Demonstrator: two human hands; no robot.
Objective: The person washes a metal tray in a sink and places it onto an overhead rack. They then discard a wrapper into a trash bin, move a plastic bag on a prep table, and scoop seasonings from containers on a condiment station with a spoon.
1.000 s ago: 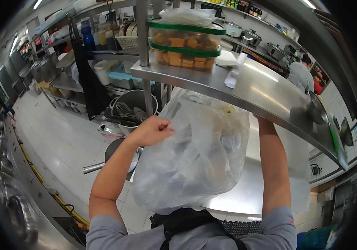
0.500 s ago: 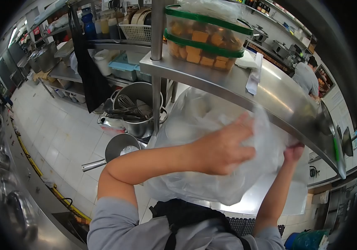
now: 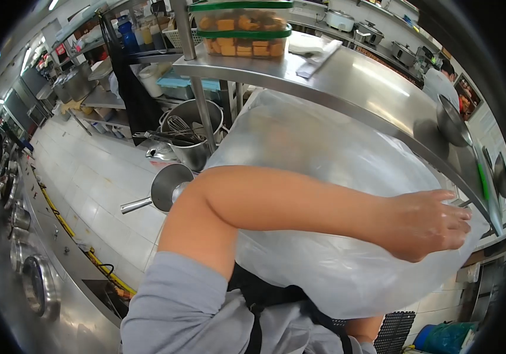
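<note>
A large translucent plastic bag is spread wide over the steel work surface in front of me. Through it a blurred tan shape shows near the back. My left arm crosses over the bag. At its right side my left hand rests on the plastic, back of the hand up, with the fingers stretched out and slightly apart. Below the bag's front edge only a piece of my right forearm shows; the right hand is hidden.
A steel shelf curves above the bag, bearing green-lidded containers of orange pieces. At left stand a pot with whisks and a saucepan. Pans hang at right. A co-worker is in the background.
My left hand has moved right across the bag, its fingers now stretched out. The bag is spread wider and flatter. My right hand has gone out of sight, and the view has shifted.
</note>
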